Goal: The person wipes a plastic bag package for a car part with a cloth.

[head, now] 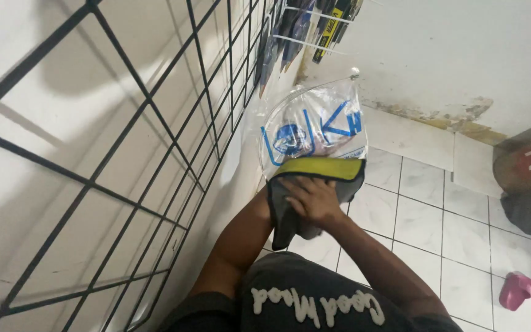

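The right hand (312,200) lies on a dark grey cloth (290,218), fingers (295,189) bent and pressing it against a clear plastic packet (314,132) with blue markings and a yellow band. The left hand is hidden beneath the cloth, so its fingers cannot be judged. A black wire grid (155,123) runs close along the left of the fingers; pink slippers (516,290) sit well off on the tiled floor (419,221).

Small shop: wire display grid (155,123), hanging packaged goods (314,24).
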